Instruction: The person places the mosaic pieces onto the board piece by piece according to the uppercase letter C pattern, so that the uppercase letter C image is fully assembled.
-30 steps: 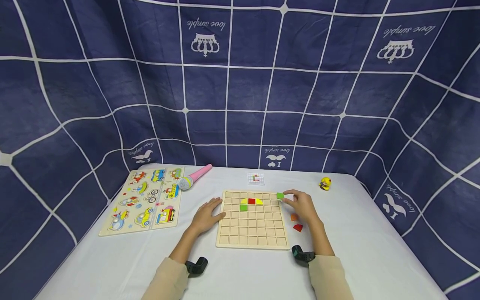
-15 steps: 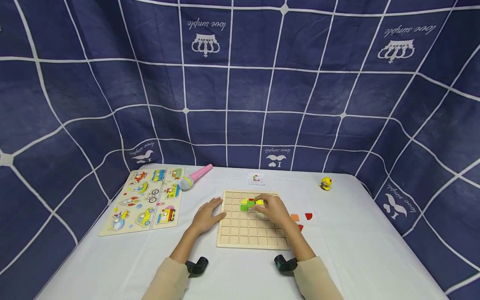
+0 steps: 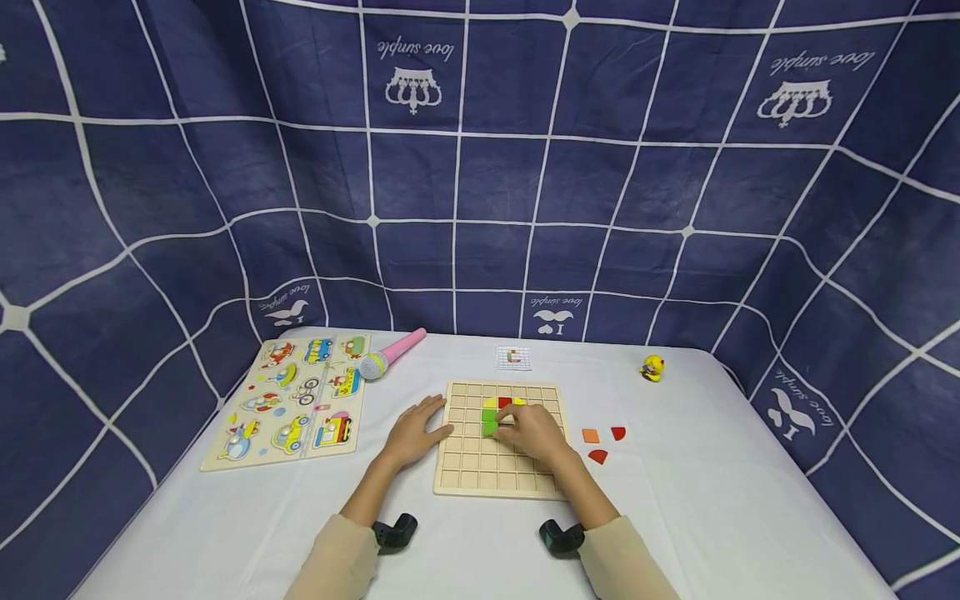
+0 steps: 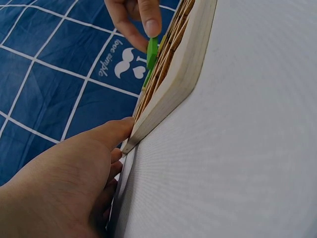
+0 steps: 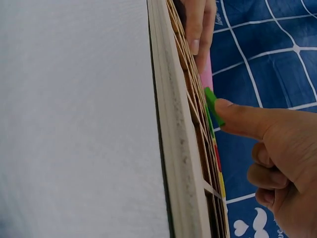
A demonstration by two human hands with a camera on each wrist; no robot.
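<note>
My right hand (image 3: 534, 432) pinches a green square tile (image 5: 214, 106) over the wooden grid board (image 3: 465, 479). In the right wrist view the tile is tilted at the board's top face, between thumb and fingers. It lies just below another green tile (image 3: 489, 415) set in the grid. A red tile (image 3: 505, 402) sits in the row above, with a yellow piece (image 3: 490, 402) on its left and a second yellow piece partly behind my fingers. My left hand (image 3: 412, 433) rests at the board's left edge, its thumb touching the rim in the left wrist view.
Right of the board lie an orange square (image 3: 591, 436) and two red quarter-round pieces (image 3: 618, 433). A small pattern card (image 3: 513, 358) is behind the board. A vehicle puzzle (image 3: 285, 400) and pink toy microphone (image 3: 393, 353) stand left; a yellow figurine (image 3: 652, 367) is back right.
My right hand has carried the green tile from the board's right edge leftward, then down to the cell below the other green tile. The left hand stays in place.
</note>
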